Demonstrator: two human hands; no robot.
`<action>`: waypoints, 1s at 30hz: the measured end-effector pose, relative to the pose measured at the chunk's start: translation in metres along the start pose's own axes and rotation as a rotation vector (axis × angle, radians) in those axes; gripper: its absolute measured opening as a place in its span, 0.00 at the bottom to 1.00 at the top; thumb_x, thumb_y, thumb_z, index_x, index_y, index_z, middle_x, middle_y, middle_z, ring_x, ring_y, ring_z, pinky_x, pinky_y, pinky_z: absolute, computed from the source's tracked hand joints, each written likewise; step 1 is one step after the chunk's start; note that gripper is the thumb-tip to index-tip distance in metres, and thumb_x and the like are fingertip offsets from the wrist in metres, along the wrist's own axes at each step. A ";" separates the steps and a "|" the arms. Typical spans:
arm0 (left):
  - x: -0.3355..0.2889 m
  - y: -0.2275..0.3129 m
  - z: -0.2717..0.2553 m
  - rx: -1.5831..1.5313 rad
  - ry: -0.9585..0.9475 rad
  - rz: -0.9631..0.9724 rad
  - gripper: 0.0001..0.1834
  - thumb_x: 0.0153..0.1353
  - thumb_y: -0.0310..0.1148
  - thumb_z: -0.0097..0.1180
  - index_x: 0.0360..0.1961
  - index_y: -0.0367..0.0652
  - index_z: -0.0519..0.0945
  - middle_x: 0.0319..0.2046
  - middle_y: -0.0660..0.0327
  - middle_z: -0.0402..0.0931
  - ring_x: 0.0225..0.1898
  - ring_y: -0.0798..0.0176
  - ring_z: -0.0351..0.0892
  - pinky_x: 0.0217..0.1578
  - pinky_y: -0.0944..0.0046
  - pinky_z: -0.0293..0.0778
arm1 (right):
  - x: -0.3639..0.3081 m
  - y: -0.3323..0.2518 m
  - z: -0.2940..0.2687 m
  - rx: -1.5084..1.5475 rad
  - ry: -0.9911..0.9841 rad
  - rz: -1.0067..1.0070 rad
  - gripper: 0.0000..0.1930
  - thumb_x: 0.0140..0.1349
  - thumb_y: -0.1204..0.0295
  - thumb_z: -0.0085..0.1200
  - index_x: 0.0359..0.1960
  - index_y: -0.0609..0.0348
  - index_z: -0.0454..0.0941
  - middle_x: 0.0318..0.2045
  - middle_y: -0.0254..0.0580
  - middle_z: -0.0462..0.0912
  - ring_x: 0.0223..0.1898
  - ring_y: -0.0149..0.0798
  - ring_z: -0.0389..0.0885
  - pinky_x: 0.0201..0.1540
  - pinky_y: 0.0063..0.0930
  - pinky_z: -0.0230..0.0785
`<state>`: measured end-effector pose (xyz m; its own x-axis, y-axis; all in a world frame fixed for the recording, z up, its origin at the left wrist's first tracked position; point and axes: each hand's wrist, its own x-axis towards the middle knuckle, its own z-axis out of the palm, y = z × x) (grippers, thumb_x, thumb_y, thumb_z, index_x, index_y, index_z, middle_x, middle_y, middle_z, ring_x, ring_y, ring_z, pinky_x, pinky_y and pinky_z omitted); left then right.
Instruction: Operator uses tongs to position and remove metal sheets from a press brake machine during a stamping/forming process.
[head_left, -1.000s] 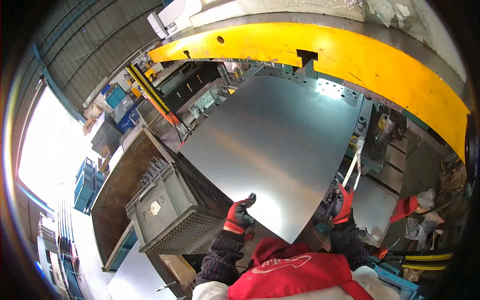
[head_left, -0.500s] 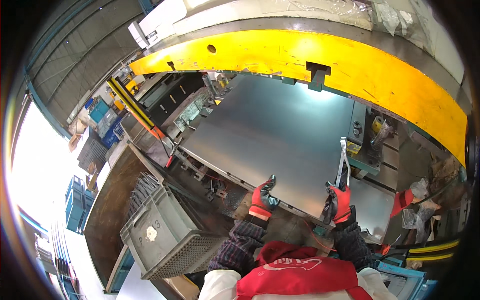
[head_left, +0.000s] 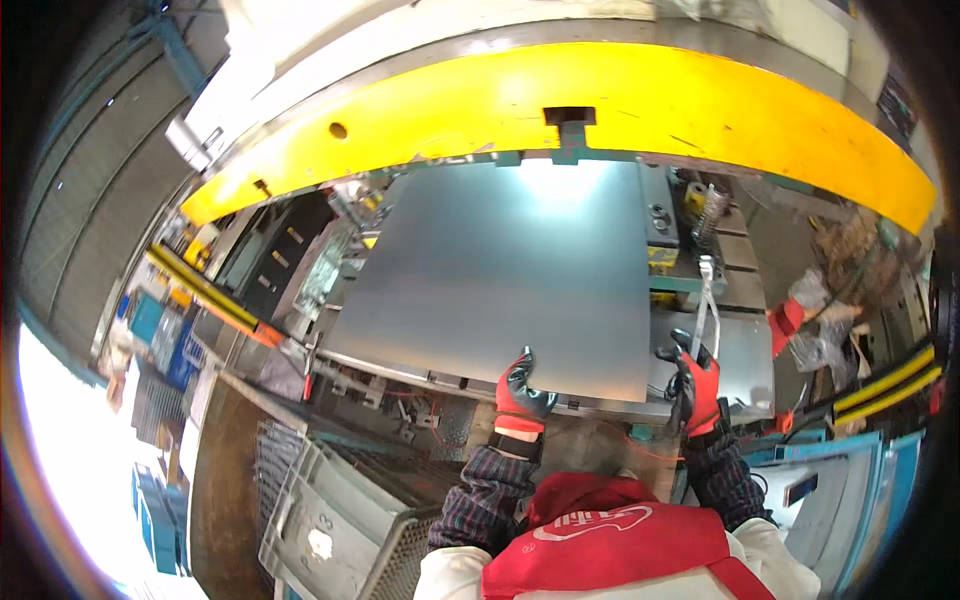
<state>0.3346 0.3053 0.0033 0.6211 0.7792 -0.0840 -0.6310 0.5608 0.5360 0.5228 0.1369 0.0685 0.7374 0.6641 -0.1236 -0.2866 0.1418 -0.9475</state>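
A large flat grey metal sheet (head_left: 500,270) lies on the press bed under a yellow beam. My left hand (head_left: 523,400), in a red and black glove, grips its near edge with the thumb on top; the fingers beneath are hidden. Just right of the sheet's near right corner is my right hand (head_left: 694,385), gloved alike. It is closed around a two-armed metal hand tool (head_left: 706,300), like tongs, which points away from me. Its lower end is hidden by the glove.
The yellow beam (head_left: 450,100) spans the far side. Right of the sheet stand a coil spring (head_left: 709,215) and a metal block (head_left: 658,215). A grey plastic crate (head_left: 330,520) is at lower left. Yellow-black posts (head_left: 205,290) flank the bed; a red object (head_left: 786,326) lies right.
The view has turned to the right. My right hand and the tool have shifted off the sheet, past its right edge. My left hand stays at the near edge.
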 end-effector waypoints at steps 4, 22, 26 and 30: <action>-0.010 0.004 0.008 0.077 0.124 -0.087 0.11 0.53 0.30 0.42 0.35 0.35 0.70 0.32 0.58 0.71 0.35 0.65 0.71 0.39 0.67 0.67 | -0.054 0.011 -0.042 -0.002 0.123 0.068 0.13 0.53 0.72 0.44 0.41 0.59 0.68 0.24 0.42 0.76 0.08 0.24 0.64 0.09 0.15 0.57; -0.013 0.001 0.017 -0.013 0.308 -0.018 0.18 0.46 0.22 0.48 0.41 0.33 0.68 0.39 0.60 0.69 0.40 0.71 0.68 0.42 0.72 0.64 | -0.109 0.101 -0.122 0.025 0.271 0.319 0.13 0.50 0.69 0.48 0.37 0.58 0.65 0.18 0.49 0.75 0.09 0.38 0.69 0.08 0.29 0.62; -0.010 -0.007 0.006 0.516 0.205 0.186 0.22 0.41 0.22 0.50 0.42 0.32 0.67 0.42 0.57 0.68 0.43 0.68 0.67 0.46 0.72 0.61 | -0.104 0.095 -0.120 0.008 0.214 0.328 0.13 0.51 0.68 0.45 0.39 0.56 0.65 0.19 0.49 0.75 0.09 0.38 0.68 0.08 0.29 0.60; -0.009 -0.015 -0.006 1.330 0.121 0.735 0.12 0.50 0.24 0.46 0.37 0.35 0.72 0.34 0.61 0.72 0.34 0.70 0.71 0.35 0.71 0.68 | -0.105 0.090 -0.114 -0.007 0.176 0.322 0.14 0.53 0.67 0.43 0.42 0.54 0.65 0.20 0.49 0.75 0.08 0.39 0.67 0.07 0.29 0.59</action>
<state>0.3355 0.2915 -0.0094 0.2837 0.8188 0.4991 0.1311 -0.5487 0.8257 0.4892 -0.0039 -0.0379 0.7040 0.5374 -0.4644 -0.5178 -0.0593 -0.8535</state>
